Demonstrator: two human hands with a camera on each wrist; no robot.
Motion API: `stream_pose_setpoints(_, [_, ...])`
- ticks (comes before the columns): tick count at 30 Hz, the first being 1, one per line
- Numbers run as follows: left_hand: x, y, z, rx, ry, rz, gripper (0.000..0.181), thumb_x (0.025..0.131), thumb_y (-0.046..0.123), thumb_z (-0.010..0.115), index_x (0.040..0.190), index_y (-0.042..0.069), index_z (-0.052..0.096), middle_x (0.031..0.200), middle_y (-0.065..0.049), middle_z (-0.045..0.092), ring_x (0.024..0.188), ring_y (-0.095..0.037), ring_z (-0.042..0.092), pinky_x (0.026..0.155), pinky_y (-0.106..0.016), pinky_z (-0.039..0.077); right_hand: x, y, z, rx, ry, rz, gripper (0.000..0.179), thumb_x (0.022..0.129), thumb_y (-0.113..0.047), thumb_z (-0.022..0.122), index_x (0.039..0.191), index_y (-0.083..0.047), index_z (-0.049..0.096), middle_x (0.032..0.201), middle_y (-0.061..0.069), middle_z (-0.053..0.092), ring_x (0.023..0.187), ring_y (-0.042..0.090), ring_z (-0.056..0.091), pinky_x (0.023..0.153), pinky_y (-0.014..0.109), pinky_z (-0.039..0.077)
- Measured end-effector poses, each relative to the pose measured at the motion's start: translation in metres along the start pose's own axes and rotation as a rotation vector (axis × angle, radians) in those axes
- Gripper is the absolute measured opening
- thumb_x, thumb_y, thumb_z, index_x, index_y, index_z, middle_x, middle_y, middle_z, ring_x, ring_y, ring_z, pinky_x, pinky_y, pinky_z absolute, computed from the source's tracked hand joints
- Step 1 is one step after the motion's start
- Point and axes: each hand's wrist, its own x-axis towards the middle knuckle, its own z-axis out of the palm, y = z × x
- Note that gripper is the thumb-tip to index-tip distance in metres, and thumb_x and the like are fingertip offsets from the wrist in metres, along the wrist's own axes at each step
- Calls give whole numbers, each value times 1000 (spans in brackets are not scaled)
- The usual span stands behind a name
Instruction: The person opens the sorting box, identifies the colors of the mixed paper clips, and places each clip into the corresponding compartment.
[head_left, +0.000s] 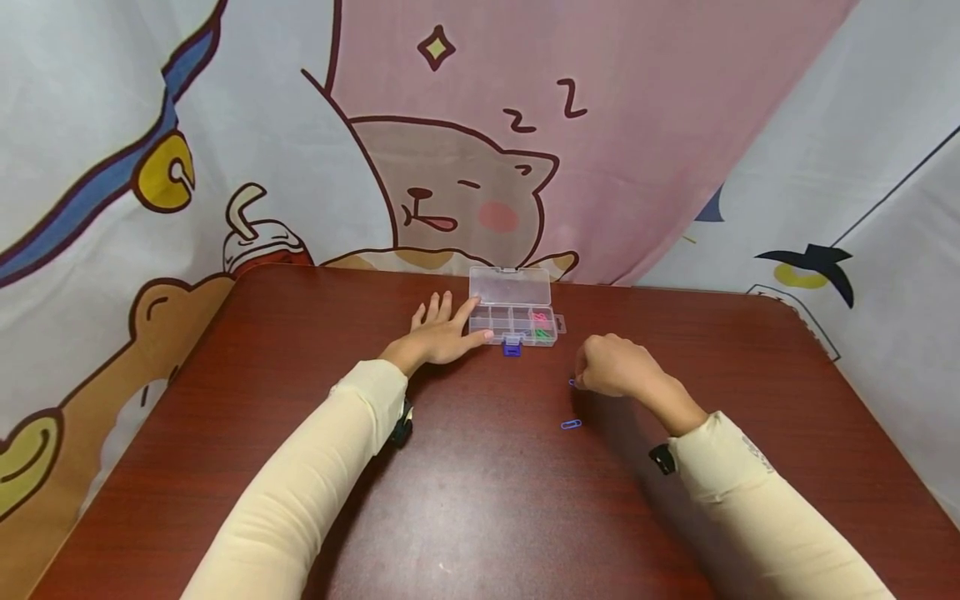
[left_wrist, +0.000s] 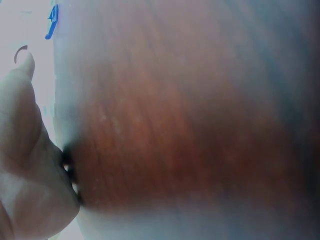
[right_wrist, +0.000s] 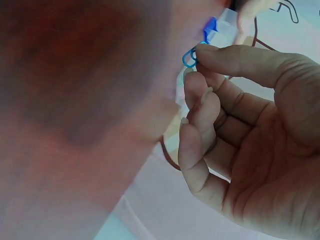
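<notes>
Right wrist view: blue paper clip [right_wrist: 189, 57] apparently pinched at right hand [right_wrist: 250, 130] fingertips.

We see a dark reddish-brown wooden tabletop [head_left: 480, 500]. On it lie a clear plastic compartment box [head_left: 513, 321] and a blue paper clip [head_left: 571, 424].

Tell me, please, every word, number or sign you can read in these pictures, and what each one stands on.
"Z Z": two dark letters drawn on the pink part of the cartoon backdrop, above the sleeping cat.
Small grey print on the right sleeve: too small to read.
Nothing readable on the clear compartment box, the blue paper clips, or the table.
</notes>
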Motion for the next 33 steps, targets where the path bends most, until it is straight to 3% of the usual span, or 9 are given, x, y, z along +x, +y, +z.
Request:
stream_pose_setpoints(7, [-3, 2, -1, 11, 8, 4, 81, 91, 75, 27, 156, 39, -5, 162, -19, -11, 148, -36, -14, 117, -52, -9, 14, -10, -12, 41, 46, 17, 13, 82, -24, 71, 70, -19, 69, 72, -4, 61, 67, 17, 54, 58, 38, 44])
stream_pose_setpoints(15, [-4, 4, -1, 20, 3, -3, 80, 91, 76, 26, 155, 40, -6, 162, -17, -12, 148, -34, -15, 117, -51, -8, 29, -23, -14, 49, 95, 9, 18, 77, -18, 67, 61, -20, 61, 65, -2, 52, 62, 18, 44, 53, 37, 39])
stream_pose_setpoints(20, [-7, 4, -3, -7, 26, 26, 80, 93, 72, 30, 157, 36, 0, 162, -20, -8, 148, -37, -11, 118, -53, -6, 37, -29, -18, 48, 118, 12, 14, 76, -17, 65, 62, -19, 64, 67, 1, 55, 64, 19, 46, 53, 39, 41])
stream_pose_setpoints(28, [2, 0, 1, 20, 0, -15, 79, 92, 75, 27, 155, 41, -6, 162, -16, -14, 148, -34, -17, 117, -51, -10, 52, -36, -21, 53, 166, 70, 19, 78, -18, 65, 59, -16, 59, 68, 5, 58, 64, 23, 49, 53, 42, 42])
stream_pose_setpoints(33, [-4, 2, -2, 2, 25, 13, 79, 93, 72, 30, 157, 36, -1, 162, -19, -10, 148, -36, -13, 117, -53, -7, 59, -40, -22, 62, 217, 61, 16, 77, -16, 62, 62, -17, 63, 70, 5, 61, 66, 25, 55, 54, 44, 45])
